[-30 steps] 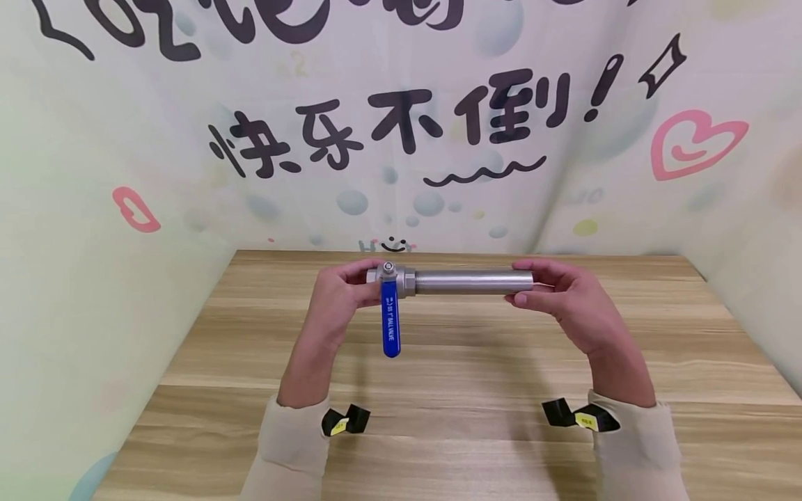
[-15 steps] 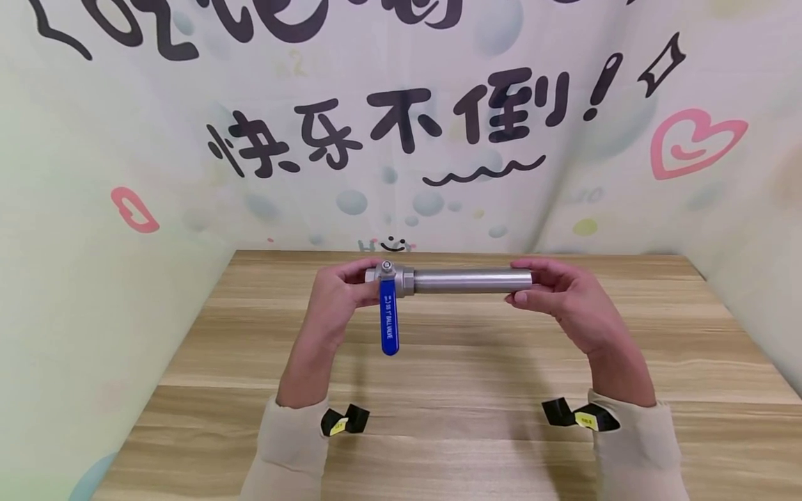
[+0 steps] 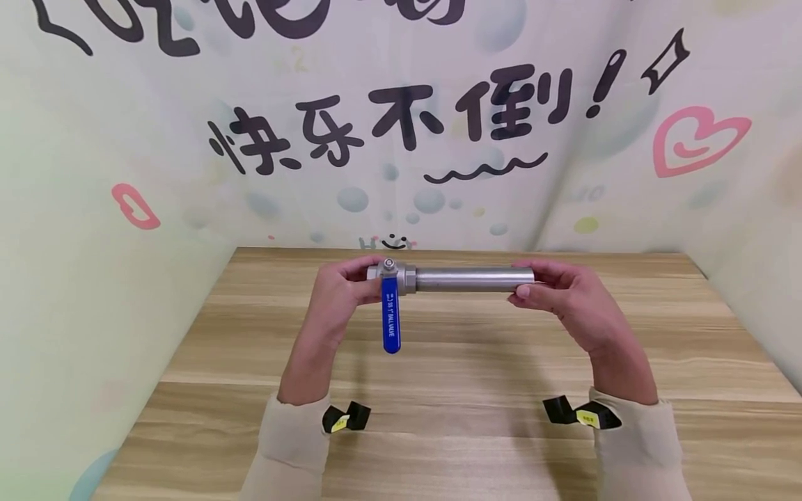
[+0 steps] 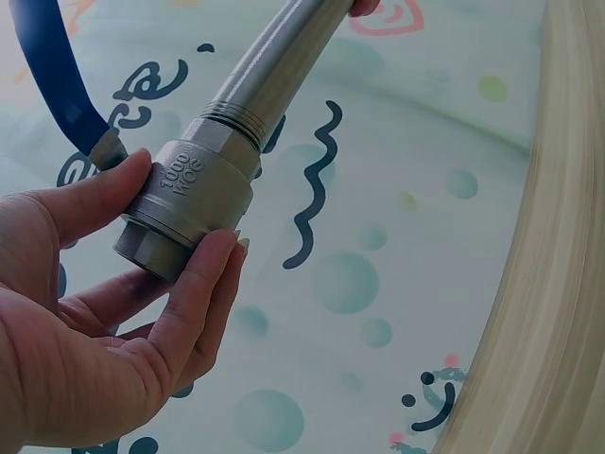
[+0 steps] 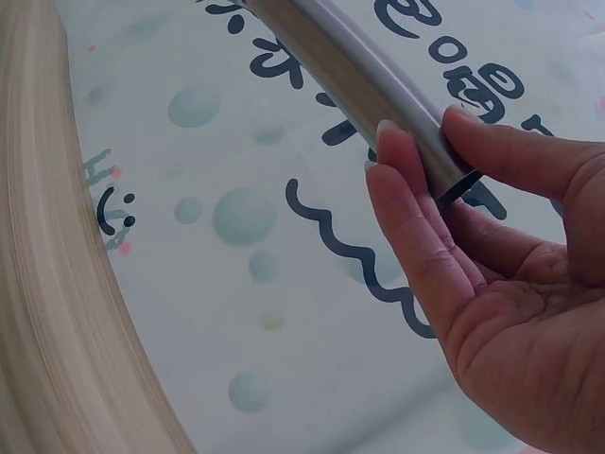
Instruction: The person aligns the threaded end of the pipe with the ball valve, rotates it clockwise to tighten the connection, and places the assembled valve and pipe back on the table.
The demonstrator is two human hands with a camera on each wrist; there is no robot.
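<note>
Thumb (image 3: 533,294) of right hand (image 3: 579,309) has edged higher on pipe (image 3: 470,279).

soft light, dimmer wrist views

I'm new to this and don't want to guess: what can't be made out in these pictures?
Left wrist view: tip of the blue handle, cut off by top edge.
Left wrist view: how deep the pipe goes, hidden inside the valve.
Head view: the handle's smallest lettering, too small.
Head view: top line of wall writing, cut off by the frame.
</note>
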